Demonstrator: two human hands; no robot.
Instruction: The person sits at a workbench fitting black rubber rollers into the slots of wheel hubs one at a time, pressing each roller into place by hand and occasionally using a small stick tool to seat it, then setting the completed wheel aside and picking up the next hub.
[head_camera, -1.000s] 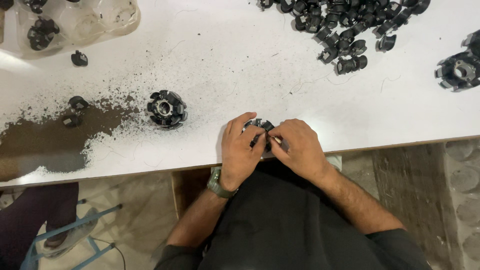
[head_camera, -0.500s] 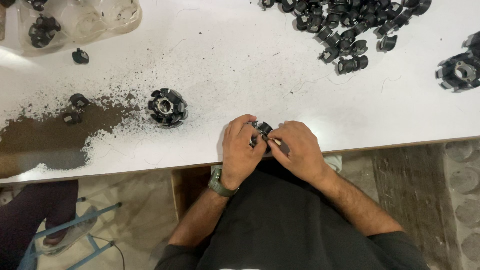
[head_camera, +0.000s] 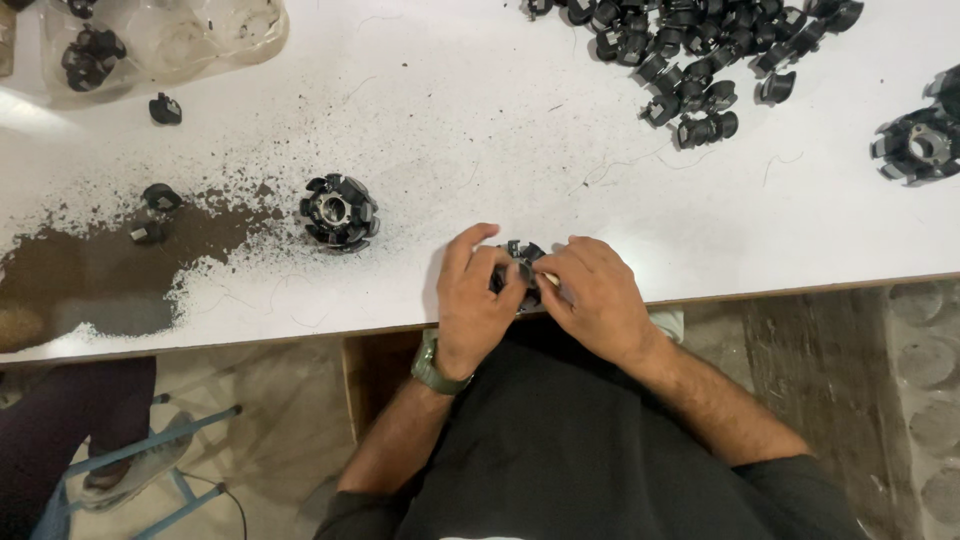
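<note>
Head view looking straight down on both hands meeting at the near edge of the white worktop (head_camera: 560, 180). Left hand (head_camera: 478, 300) curling its fingers around a small black ring-shaped part (head_camera: 522, 262), thumb side pressing in from the left, a green watch (head_camera: 432, 366) sitting on the wrist. Right hand (head_camera: 590, 295) closing on the same part from the other side, fingertips bunched tight against its rim. Both grips drawn nearly closed, with only the top of the part peeking out between them; not possible to tell how much of it is wrapped underneath. Part being held just above the worktop edge, directly ahead of the dark-shirted torso.

Resting to the left, well apart from the hands: a similar black toothed ring (head_camera: 338, 210), upright and alone. Spreading further left: a patch of dark brown dust (head_camera: 90, 270), with two small black pieces (head_camera: 152, 215) lying in it. Sitting at the far left corner: a clear plastic bag (head_camera: 170, 40) holding a few black pieces, one loose piece (head_camera: 165, 108) just beside it. Piling up at the far right: a heap of small black clips (head_camera: 700, 60), and another toothed ring (head_camera: 915, 145) at the right edge.

Showing below the worktop: a bare concrete floor, a blue stool frame (head_camera: 150, 470) and someone's shoe (head_camera: 120, 470) at lower left.
</note>
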